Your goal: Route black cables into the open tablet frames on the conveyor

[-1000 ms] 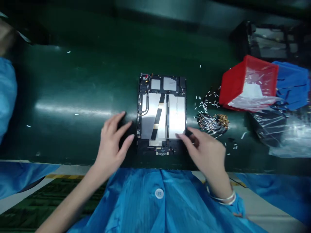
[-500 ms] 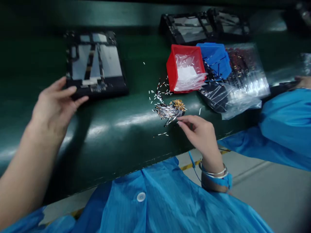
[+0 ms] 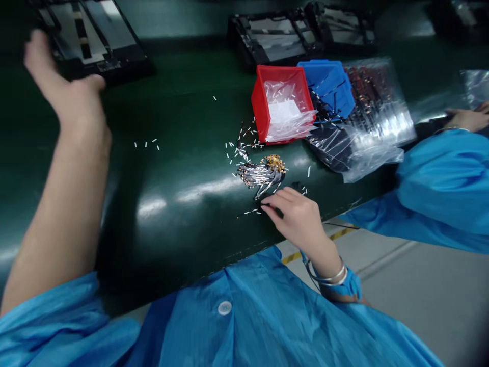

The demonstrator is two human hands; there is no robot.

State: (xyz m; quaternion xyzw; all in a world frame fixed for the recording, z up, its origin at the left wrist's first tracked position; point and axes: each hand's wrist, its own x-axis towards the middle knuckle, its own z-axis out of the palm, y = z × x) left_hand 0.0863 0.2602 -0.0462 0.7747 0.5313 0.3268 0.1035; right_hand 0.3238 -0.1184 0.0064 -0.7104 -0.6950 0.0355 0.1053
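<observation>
My left hand (image 3: 71,94), slightly blurred, reaches to the near left edge of an opened black device (image 3: 114,33) with silver panels and a dark strip across it. Its fingers are stretched apart along the device's side and front. My right hand (image 3: 296,214) is closed in a pinch just above the green surface. Whatever its fingertips hold is too small to make out. Just beyond them lies a bundle of thin cables (image 3: 255,175) with white strips and gold-coloured ends. A single thin cable (image 3: 248,212) lies left of the fingertips.
A red bin (image 3: 262,104) holds plastic bags; a blue bin (image 3: 330,86) beside it holds black cables. Clear bags of parts (image 3: 382,112) lie to the right. More black devices (image 3: 275,41) stand behind. A co-worker's hand (image 3: 468,120) is at far right. Small white pieces (image 3: 146,145) are scattered about.
The device and my left hand have moved away and to the left, uncovering white pieces. My right hand has shifted left and nearer, away from the bundle.
</observation>
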